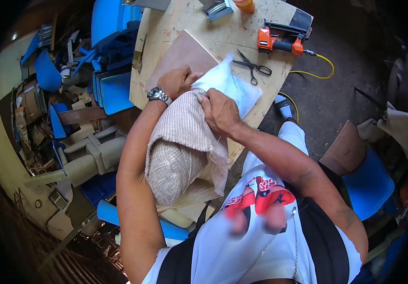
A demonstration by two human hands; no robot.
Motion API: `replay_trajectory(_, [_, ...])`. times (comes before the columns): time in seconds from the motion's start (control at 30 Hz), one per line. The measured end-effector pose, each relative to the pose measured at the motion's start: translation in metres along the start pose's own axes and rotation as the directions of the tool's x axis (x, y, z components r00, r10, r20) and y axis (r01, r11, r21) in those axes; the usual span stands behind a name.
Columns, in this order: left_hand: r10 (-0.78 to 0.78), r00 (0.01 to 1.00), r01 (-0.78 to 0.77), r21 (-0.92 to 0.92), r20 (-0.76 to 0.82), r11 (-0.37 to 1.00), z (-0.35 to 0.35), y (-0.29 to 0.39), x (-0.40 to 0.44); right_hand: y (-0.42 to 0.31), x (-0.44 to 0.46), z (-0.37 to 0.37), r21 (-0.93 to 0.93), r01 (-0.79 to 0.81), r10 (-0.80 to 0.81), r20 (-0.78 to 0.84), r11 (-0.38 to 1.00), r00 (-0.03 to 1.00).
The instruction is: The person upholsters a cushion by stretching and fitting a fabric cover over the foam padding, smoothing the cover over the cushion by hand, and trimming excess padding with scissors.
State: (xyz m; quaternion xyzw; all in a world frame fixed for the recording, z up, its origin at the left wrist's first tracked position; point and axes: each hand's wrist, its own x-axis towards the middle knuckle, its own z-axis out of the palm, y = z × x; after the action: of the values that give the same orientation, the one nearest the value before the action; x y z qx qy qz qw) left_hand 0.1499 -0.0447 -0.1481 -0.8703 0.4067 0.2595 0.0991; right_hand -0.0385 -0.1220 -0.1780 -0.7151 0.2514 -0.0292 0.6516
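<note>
Here, the striped fabric reaches from the bench toward your torso, its long axis running back from your hands. Your right hand is nearer, fingers closed, pinching its far edge; your left hand is partly curled beside the white padding, its hold indeterminable
</note>
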Motion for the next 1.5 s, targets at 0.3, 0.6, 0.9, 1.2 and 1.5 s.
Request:
replay_trajectory(0.3, [-0.027, 0.999, 0.035, -0.716, 0.023, 0.698, -0.098, 0.002, -0.116, 0.029, 0.076, 0.005, -0.449, -0.091, 0.200, 0.202, 0.889, 0.959])
replay_trajectory(0.6, [0.020, 0.927, -0.122, -0.250, -0.375, 0.961, -0.093, 0.104, -0.246, 0.027, 0.089, -0.017, -0.433, 0.019, 0.012, 0.067, 0.901, 0.998])
replay_trajectory(0.9, [-0.210, 0.861, -0.034, -0.465, -0.462, 0.885, -0.070, 0.100, -0.231, -0.065, 0.074, 0.001, -0.112, 0.504, -0.360, 0.569, 0.857, 0.739])
replay_trajectory(1.2, [-0.349, 0.759, -0.077, -0.608, -0.550, 0.790, -0.047, 0.095, -0.314, -0.016, 0.153, 0.048, -0.511, 0.617, -0.082, 0.727, 0.599, 0.681])
replay_trajectory(1.5, [-0.971, -0.238, -0.416, -0.907, 0.029, 0.075, 0.115, -0.047, -0.520, -0.164, 0.070, -0.016, 0.018, 0.557, -0.448, 0.618, 0.830, 0.646])
